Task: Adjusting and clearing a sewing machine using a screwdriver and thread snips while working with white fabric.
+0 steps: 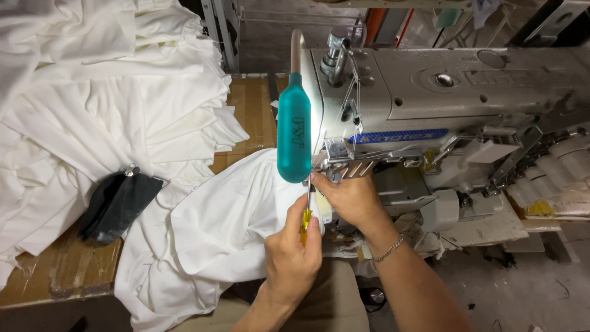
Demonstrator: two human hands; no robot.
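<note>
My left hand grips a small screwdriver with a yellow handle, its thin shaft pointing up toward the needle area of a grey industrial sewing machine. My right hand, with a chain bracelet at the wrist, rests under the machine head, fingers touching the presser-foot parts; whether it holds anything is hidden. White fabric lies draped under the needle and over the table edge. A teal lamp hangs on a bent neck just left of the machine head.
A large heap of white garments fills the left of the cardboard-covered table. A black cloth pouch lies on the heap's lower edge. Thread guides and white machine parts stand at the right. Concrete floor shows below.
</note>
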